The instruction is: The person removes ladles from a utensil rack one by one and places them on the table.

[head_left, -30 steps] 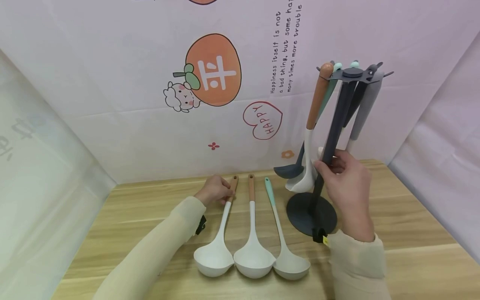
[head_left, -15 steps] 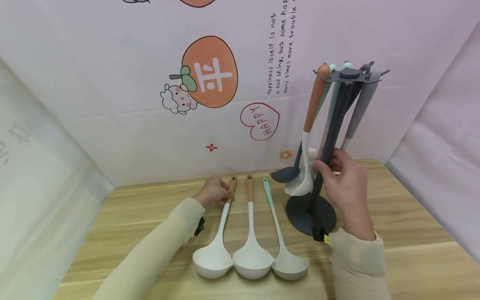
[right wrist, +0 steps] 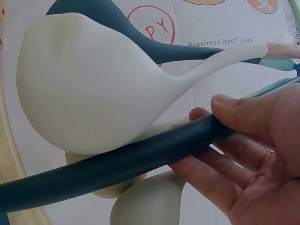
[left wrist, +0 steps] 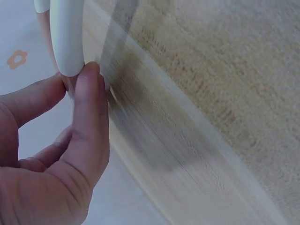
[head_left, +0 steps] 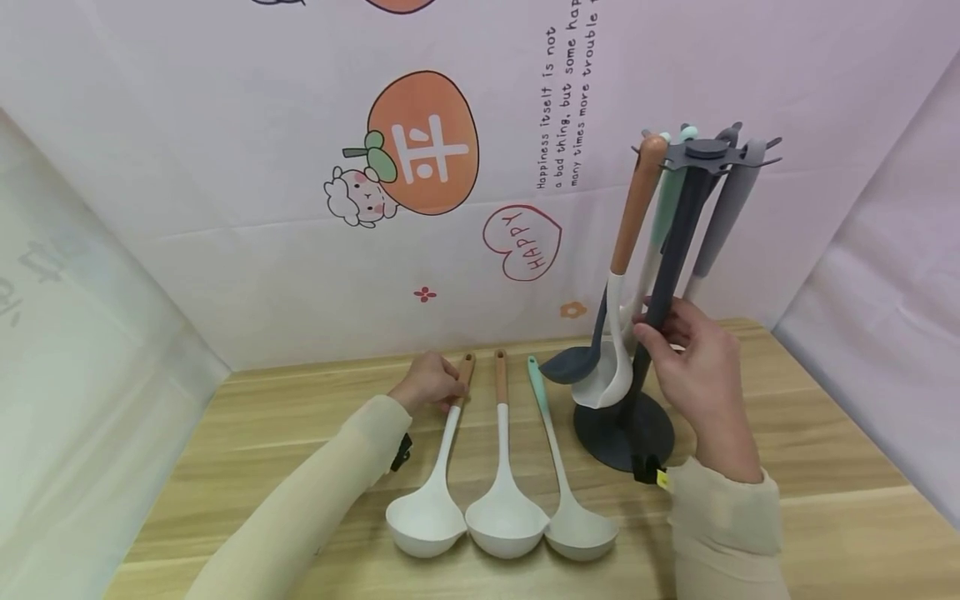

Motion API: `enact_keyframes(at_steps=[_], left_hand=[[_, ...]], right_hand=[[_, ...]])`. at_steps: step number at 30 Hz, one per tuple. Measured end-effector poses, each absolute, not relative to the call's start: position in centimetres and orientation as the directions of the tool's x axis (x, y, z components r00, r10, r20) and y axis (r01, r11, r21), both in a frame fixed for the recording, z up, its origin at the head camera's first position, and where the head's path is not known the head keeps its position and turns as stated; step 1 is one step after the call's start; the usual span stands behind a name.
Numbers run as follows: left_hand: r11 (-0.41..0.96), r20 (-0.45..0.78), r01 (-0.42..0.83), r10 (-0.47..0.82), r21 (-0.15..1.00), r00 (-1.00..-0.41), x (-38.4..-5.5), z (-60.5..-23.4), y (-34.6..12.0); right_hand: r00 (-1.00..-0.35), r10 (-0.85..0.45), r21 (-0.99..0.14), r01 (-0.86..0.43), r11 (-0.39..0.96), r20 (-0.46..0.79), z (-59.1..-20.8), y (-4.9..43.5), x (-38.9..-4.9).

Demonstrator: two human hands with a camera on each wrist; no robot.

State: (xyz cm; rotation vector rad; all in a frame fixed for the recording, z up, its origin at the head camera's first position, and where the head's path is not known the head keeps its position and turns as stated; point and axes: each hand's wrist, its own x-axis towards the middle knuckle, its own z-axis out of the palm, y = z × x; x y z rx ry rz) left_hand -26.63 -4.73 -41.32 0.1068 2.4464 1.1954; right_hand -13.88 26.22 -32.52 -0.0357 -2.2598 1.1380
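Observation:
My left hand (head_left: 431, 381) pinches the brown handle of the leftmost white ladle (head_left: 426, 527), which lies on the table. The left wrist view shows thumb and fingers meeting just past its white shaft (left wrist: 68, 37). To its right lie another brown-handled ladle (head_left: 506, 527) and one with a mint handle (head_left: 537, 383). My right hand (head_left: 699, 358) grips the dark pole (head_left: 678, 242) of an upright utensil rack with a round base (head_left: 600, 437). From the rack hang a brown-handled white ladle (head_left: 636, 212), a dark blue ladle (head_left: 570, 364), a grey-handled utensil (head_left: 723, 217) and others partly hidden.
The wooden table (head_left: 817, 467) backs onto a white printed cloth (head_left: 300, 283), with more cloth at both sides. Close beside the pole hangs the white ladle's bowl (right wrist: 84, 84); pale bowls (right wrist: 147, 201) hang behind it. The bowls on the table nearly touch each other.
The rack's top has turned, so the hanging brown-handled ladle and dark blue ladle have swung nearer and lower in view. My left hand and the ladles on the table stay put.

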Motion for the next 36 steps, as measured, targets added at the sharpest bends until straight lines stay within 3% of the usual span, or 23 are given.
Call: enact_keyframes(at_steps=[13,21,25,29,36], left_hand=[[0.664,-0.304,-0.082,0.226,0.744,-0.926,-26.5,-41.3,-4.9],[0.600,-0.262,-0.052,0.268,0.798,-0.927,-26.3,-39.1,-4.9],[0.601,-0.154,0.063,0.303,0.796,-0.940,-25.6,-36.7,-3.3],[0.566,0.048,0.257,0.357,0.783,-0.933,-24.2,-33.4,-0.7],[0.348,0.393,0.534,0.400,0.770,-0.828,-21.1,-28.5,3.6]], right_hand=[[-0.836,0.270,-0.742,-0.219,0.633,0.478,-32.5,26.3,-13.9],[-0.838,0.278,-0.747,-0.208,0.632,0.469,-32.6,26.5,-13.9],[-0.843,0.279,-0.746,-0.196,0.636,0.460,-32.6,26.6,-13.9],[-0.848,0.279,-0.743,-0.183,0.644,0.451,-32.6,26.8,-13.9],[-0.848,0.277,-0.739,-0.183,0.648,0.452,-32.5,26.8,-13.9]])
